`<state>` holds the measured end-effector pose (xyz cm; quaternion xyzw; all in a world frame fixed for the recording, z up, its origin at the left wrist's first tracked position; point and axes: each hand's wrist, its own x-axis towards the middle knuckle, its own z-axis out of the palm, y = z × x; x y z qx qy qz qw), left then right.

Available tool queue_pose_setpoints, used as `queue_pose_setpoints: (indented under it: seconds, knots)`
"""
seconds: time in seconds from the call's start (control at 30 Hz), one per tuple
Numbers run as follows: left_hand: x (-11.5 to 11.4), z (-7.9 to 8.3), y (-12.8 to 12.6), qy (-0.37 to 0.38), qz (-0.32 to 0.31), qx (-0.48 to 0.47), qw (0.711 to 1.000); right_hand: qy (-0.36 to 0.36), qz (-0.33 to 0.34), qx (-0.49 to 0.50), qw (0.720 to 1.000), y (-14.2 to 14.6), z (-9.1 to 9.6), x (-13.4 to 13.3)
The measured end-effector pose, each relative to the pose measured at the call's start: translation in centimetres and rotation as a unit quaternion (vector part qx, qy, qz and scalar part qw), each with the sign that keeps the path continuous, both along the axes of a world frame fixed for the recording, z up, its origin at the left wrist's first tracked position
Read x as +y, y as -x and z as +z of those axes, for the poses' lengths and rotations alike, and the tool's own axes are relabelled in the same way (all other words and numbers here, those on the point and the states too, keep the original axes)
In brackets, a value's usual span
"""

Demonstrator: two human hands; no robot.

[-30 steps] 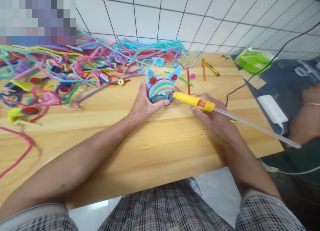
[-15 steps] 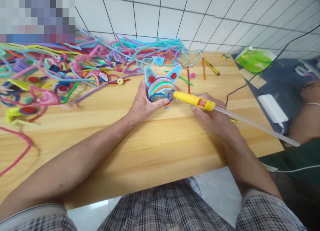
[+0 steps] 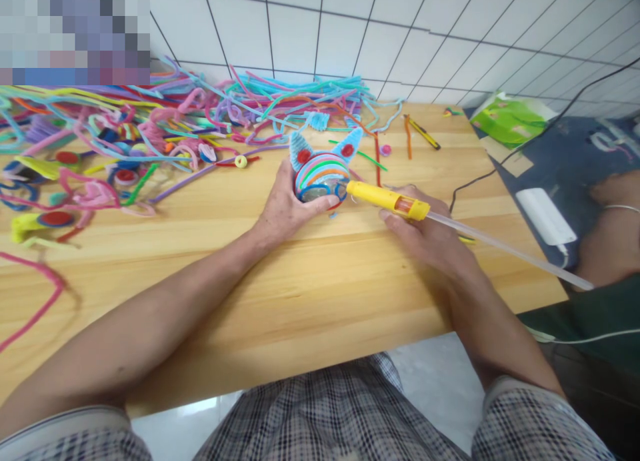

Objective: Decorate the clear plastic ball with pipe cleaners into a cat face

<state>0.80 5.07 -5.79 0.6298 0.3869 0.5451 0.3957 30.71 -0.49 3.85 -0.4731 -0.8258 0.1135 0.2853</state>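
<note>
Far left of the bench [image 3: 320, 294] there's a big tangle of pipe cleaners [image 3: 150, 128] running along the tiled wall, plus one loose pink pipe cleaner [image 3: 35, 301] near the front edge.

The left hand [image 3: 285, 211] has its grip closed around the striped figure [image 3: 320, 171]. The fingers go round the back and the thumb lies across the lower front. The figure is a little coil-wound head with two blue pointy ears, sitting about mid-bench just in front of the pile.

The yellow glue gun [image 3: 387, 200] has its tip right up against the figure's lower right side. The right hand [image 3: 430, 238] is clamped around the gun from below, with a clear glue stick [image 3: 510, 251] poking out the back past the bench's right edge.

The wood in front of both hands is bare right down to the near edge. Behind the right hand are a few stray pipe-cleaner bits and a yellow utility knife [image 3: 423, 133].

Off the right edge there's a green tissue box [image 3: 505, 118], a white adapter [image 3: 545, 218] and another person's arm [image 3: 607, 238].
</note>
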Motion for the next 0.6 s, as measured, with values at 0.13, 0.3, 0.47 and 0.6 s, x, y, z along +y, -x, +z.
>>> queue_pose_setpoints:
  seconds: [0.13, 0.3, 0.47, 0.6]
  knots:
    - [0.02, 0.11, 0.02, 0.002, -0.011, 0.003, 1.000, 0.001, 0.002, -0.002, 1.000, -0.04, 0.00, 0.04]
    - [-0.04, 0.12, -0.11, -0.002, -0.002, -0.011, 1.000, 0.007, 0.005, -0.002, 1.000, -0.05, -0.04, 0.17]
    - [-0.03, 0.09, -0.14, -0.005, -0.002, -0.011, 1.000, 0.017, 0.005, 0.006, 1.000, 0.10, 0.02, 0.19]
    - [0.08, -0.10, -0.10, -0.006, -0.004, -0.007, 1.000, 0.024, 0.004, 0.002, 1.000, 0.17, 0.15, 0.23]
